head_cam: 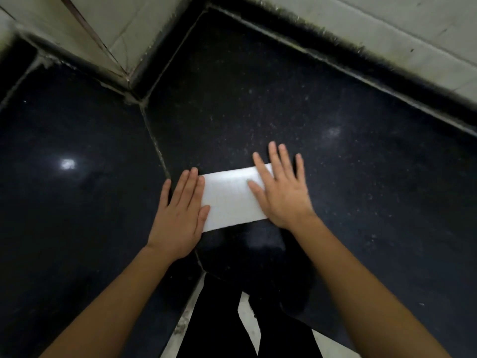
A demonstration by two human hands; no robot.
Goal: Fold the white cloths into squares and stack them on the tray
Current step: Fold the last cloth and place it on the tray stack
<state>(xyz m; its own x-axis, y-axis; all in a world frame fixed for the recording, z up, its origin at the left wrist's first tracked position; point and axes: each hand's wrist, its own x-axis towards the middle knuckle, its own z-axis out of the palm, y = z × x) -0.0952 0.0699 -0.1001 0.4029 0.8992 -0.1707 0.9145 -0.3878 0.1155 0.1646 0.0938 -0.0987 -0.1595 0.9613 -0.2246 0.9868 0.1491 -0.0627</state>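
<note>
Both hands are lying flat and empty on 1 folded white cloth [232, 197], fingers spread wide, gripping nothing. Left hand [180, 215] is resting palm-down at the cloth's left end, its thumb and forefinger overlapping the white edge while the rest of the palm is pressing on the counter [361, 164] just beside it. Right hand [281, 192] is covering the cloth's right end, palm down, its fingers reaching past the far edge onto the dark stone. Between the 2 hands the cloth is showing as a rectangle, wider than deep, lying flat near the counter's front edge and slightly tilted, its right end sitting farther back. It is lying just to the right of a pale seam [154, 140] that is running across the black speckled counter toward the back corner, where light wall tiles [387, 27] are meeting. Its layers are probably 2 or more, though glare is washing out the folds.
</note>
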